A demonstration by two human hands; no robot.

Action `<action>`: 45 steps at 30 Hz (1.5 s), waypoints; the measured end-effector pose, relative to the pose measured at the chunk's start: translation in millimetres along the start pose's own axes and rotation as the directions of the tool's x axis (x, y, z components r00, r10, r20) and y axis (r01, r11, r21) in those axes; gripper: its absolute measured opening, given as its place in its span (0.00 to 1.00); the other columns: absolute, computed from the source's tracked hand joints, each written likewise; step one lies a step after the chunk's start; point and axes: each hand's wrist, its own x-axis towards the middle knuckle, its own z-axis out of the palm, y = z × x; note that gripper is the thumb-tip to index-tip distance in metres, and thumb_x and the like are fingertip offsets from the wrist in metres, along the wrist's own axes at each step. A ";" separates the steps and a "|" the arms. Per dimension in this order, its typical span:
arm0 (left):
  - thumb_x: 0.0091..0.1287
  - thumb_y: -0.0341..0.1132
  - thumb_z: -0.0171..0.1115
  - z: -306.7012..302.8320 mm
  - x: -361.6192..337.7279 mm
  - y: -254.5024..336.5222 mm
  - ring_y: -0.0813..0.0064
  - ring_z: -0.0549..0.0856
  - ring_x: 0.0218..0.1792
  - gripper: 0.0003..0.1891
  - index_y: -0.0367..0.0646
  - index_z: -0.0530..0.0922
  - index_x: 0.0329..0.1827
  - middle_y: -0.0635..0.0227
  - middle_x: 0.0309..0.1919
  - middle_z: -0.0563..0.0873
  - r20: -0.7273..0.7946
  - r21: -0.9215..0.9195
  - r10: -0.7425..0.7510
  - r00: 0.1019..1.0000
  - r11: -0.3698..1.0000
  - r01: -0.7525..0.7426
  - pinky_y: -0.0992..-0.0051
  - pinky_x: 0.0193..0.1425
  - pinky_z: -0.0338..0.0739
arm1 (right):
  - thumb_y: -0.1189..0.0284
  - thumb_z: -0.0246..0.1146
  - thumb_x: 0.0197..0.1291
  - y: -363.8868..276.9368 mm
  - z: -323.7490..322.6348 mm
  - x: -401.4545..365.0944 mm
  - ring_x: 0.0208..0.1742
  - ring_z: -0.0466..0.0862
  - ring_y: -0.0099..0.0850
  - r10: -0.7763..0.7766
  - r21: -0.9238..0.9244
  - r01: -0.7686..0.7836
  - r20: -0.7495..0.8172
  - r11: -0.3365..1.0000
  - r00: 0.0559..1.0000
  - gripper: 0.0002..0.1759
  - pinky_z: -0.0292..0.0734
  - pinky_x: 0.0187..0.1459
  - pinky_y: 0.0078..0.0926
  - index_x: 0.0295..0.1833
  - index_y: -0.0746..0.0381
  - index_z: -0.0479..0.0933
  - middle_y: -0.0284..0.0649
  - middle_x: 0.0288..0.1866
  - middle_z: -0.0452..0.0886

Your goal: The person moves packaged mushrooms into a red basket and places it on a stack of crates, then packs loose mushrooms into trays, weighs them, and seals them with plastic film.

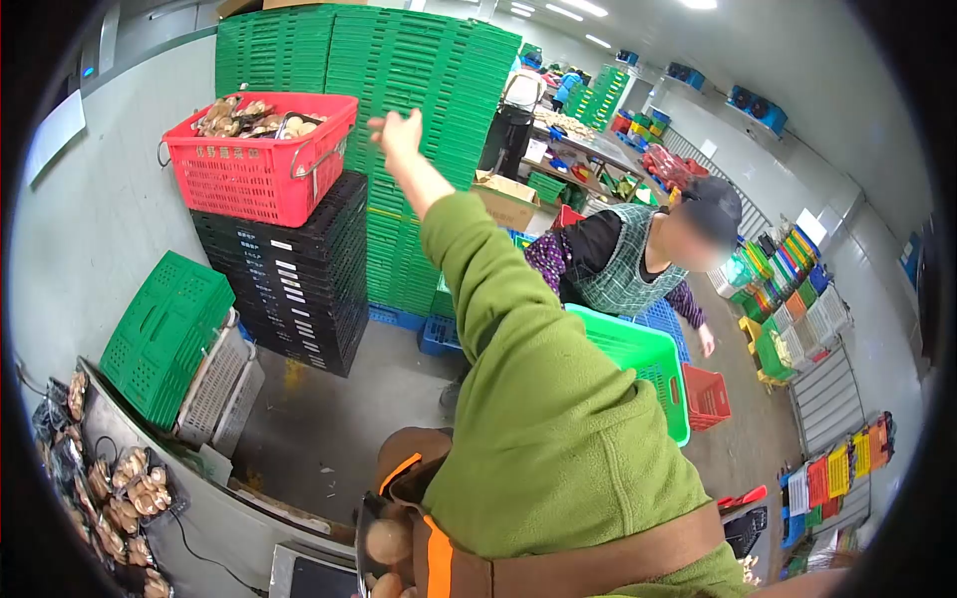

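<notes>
My right hand [398, 135], at the end of a green fleece sleeve, is stretched out with its fingers apart and nothing in them. It is nearest to a red plastic basket [259, 164] and appears just beside its right rim. Mushrooms [261, 118], some in dark wrapping, fill the basket, which sits on a stack of black crates [284, 274]. Against my brown apron [454, 548] at the bottom, round brown mushrooms [389, 541] show in a partly hidden dark-edged container. My left hand is out of the picture.
Tall stacks of green crates [419, 90] rise behind the basket. Packed mushrooms [140, 483] lie on a bench at lower left, near a scale [309, 573]. A co-worker in a checked apron [623, 259] stands by a bright green crate [638, 369] and a red crate [705, 397].
</notes>
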 end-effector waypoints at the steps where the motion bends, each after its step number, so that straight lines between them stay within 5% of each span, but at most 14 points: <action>1: 0.69 0.47 0.55 -3.5 0.9 0.2 0.68 0.82 0.45 0.18 0.41 0.78 0.49 0.57 0.43 0.84 -0.007 -0.004 -0.002 1.000 1.000 0.002 0.70 0.51 0.75 | 0.74 0.48 0.64 -11.8 -0.1 11.2 0.16 0.72 0.24 -0.005 -0.011 0.004 -0.067 1.000 0.998 0.35 0.66 0.15 0.19 0.74 0.66 0.42 0.43 0.33 0.84; 5: 0.70 0.45 0.55 -22.8 -3.9 -0.5 0.69 0.82 0.43 0.16 0.41 0.78 0.48 0.58 0.41 0.84 -0.036 -0.053 0.013 0.999 0.998 -0.015 0.71 0.49 0.75 | 0.69 0.55 0.65 1.1 19.2 -54.4 0.18 0.70 0.20 0.083 -0.112 -0.030 0.500 0.993 0.862 0.11 0.63 0.16 0.16 0.49 0.62 0.74 0.36 0.29 0.82; 8: 0.70 0.44 0.55 -32.3 -16.2 -7.0 0.70 0.82 0.42 0.15 0.41 0.78 0.47 0.60 0.41 0.84 -0.075 -0.185 0.034 0.997 0.982 -0.047 0.72 0.48 0.75 | 0.54 0.57 0.66 17.0 21.2 -188.0 0.33 0.78 0.19 0.357 -0.323 -0.289 0.931 0.901 0.073 0.21 0.74 0.31 0.15 0.52 0.61 0.71 0.33 0.39 0.80; 10: 0.70 0.43 0.55 -35.2 -26.2 -11.9 0.71 0.82 0.42 0.14 0.41 0.78 0.47 0.60 0.40 0.84 -0.085 -0.289 0.068 0.994 0.953 -0.090 0.72 0.48 0.75 | 0.54 0.57 0.66 37.5 19.7 -264.1 0.57 0.78 0.36 0.161 -0.446 -0.345 0.773 0.826 -0.614 0.36 0.75 0.55 0.33 0.70 0.67 0.58 0.47 0.60 0.75; 12: 0.70 0.42 0.55 -33.2 -33.8 -13.3 0.72 0.82 0.41 0.13 0.42 0.78 0.47 0.61 0.39 0.84 -0.100 -0.374 0.094 0.991 0.919 -0.125 0.73 0.47 0.75 | 0.53 0.68 0.56 22.8 10.3 -328.3 0.63 0.74 0.37 0.080 -0.553 -0.318 0.577 0.770 -0.813 0.47 0.69 0.62 0.37 0.72 0.66 0.55 0.47 0.63 0.73; 17: 0.70 0.40 0.56 -35.4 -43.7 -14.4 0.74 0.82 0.39 0.11 0.42 0.77 0.46 0.63 0.38 0.84 -0.178 -0.495 0.163 0.970 0.838 -0.231 0.74 0.45 0.76 | 0.60 0.74 0.51 4.3 6.7 -392.7 0.49 0.76 0.19 0.293 -0.638 -0.126 0.508 0.759 -0.810 0.33 0.72 0.49 0.18 0.59 0.64 0.75 0.34 0.50 0.80; 26: 0.71 0.37 0.56 -44.3 -42.4 -14.9 0.77 0.82 0.35 0.08 0.43 0.77 0.44 0.66 0.35 0.85 -0.375 -0.507 0.278 0.884 0.737 -0.447 0.77 0.42 0.76 | 0.56 0.61 0.65 95.4 61.6 -474.4 0.32 0.80 0.21 0.590 -0.834 -0.221 0.522 0.506 -0.616 0.19 0.78 0.34 0.25 0.41 0.63 0.80 0.35 0.32 0.82; 30: 0.69 0.36 0.59 -54.3 -55.6 -33.8 0.81 0.81 0.36 0.07 0.42 0.79 0.42 0.70 0.35 0.84 -0.533 -0.324 0.395 0.748 0.721 -0.612 0.81 0.43 0.75 | 0.54 0.52 0.70 123.5 133.7 -516.7 0.49 0.82 0.29 0.241 -0.625 -0.502 0.737 0.598 -0.631 0.25 0.78 0.51 0.31 0.57 0.65 0.72 0.39 0.50 0.81; 32: 0.70 0.37 0.58 -54.6 -69.0 -39.4 0.82 0.81 0.37 0.08 0.41 0.79 0.43 0.71 0.35 0.84 -0.590 -0.280 0.420 0.689 0.694 -0.663 0.82 0.43 0.74 | 0.47 0.48 0.69 83.6 165.0 -544.6 0.65 0.72 0.39 0.104 -0.773 -0.536 0.597 0.340 -0.795 0.37 0.69 0.64 0.38 0.70 0.66 0.57 0.46 0.66 0.70; 33: 0.70 0.37 0.58 -55.0 -75.3 -47.3 0.83 0.80 0.37 0.09 0.41 0.79 0.44 0.72 0.34 0.84 -0.608 -0.267 0.441 0.660 0.669 -0.693 0.82 0.44 0.74 | 0.45 0.49 0.67 104.0 182.2 -545.9 0.69 0.66 0.45 0.377 -0.930 -0.368 0.336 -0.012 -0.863 0.43 0.65 0.67 0.42 0.72 0.69 0.51 0.53 0.70 0.63; 35: 0.70 0.38 0.58 -52.0 -93.1 -62.8 0.82 0.80 0.38 0.10 0.40 0.78 0.43 0.71 0.33 0.82 -0.662 -0.218 0.479 0.577 0.614 -0.759 0.80 0.45 0.75 | 0.48 0.47 0.69 79.6 165.9 -577.0 0.66 0.70 0.44 0.350 -0.977 -0.207 0.179 -0.046 -0.919 0.39 0.70 0.64 0.39 0.70 0.72 0.54 0.56 0.66 0.68; 38: 0.69 0.39 0.60 -45.1 -124.1 -83.1 0.82 0.81 0.35 0.10 0.40 0.77 0.40 0.70 0.31 0.83 -0.817 -0.037 0.467 0.339 0.544 -0.838 0.80 0.41 0.76 | 0.55 0.45 0.72 37.0 114.2 -633.5 0.56 0.78 0.36 -0.110 -0.979 0.195 -0.200 0.055 -0.974 0.31 0.76 0.55 0.32 0.68 0.70 0.61 0.51 0.58 0.76; 43: 0.69 0.37 0.60 -61.6 -208.6 -140.8 0.83 0.80 0.30 0.09 0.41 0.77 0.34 0.68 0.28 0.84 -0.974 0.178 0.207 -0.087 0.474 -0.863 0.80 0.36 0.76 | 0.61 0.48 0.72 -85.3 -41.0 -719.3 0.50 0.81 0.32 -0.054 -0.709 0.305 -0.436 0.636 -0.898 0.24 0.78 0.48 0.29 0.65 0.66 0.66 0.46 0.54 0.78; 45: 0.69 0.35 0.59 -79.2 -246.4 -187.8 0.85 0.77 0.30 0.08 0.40 0.77 0.34 0.72 0.28 0.82 -0.885 0.430 0.046 -0.464 0.466 -0.774 0.82 0.38 0.72 | 0.62 0.52 0.71 -111.1 -102.5 -743.0 0.51 0.80 0.31 -0.106 -0.592 0.342 -0.592 0.730 -0.799 0.22 0.78 0.48 0.29 0.62 0.66 0.68 0.44 0.53 0.79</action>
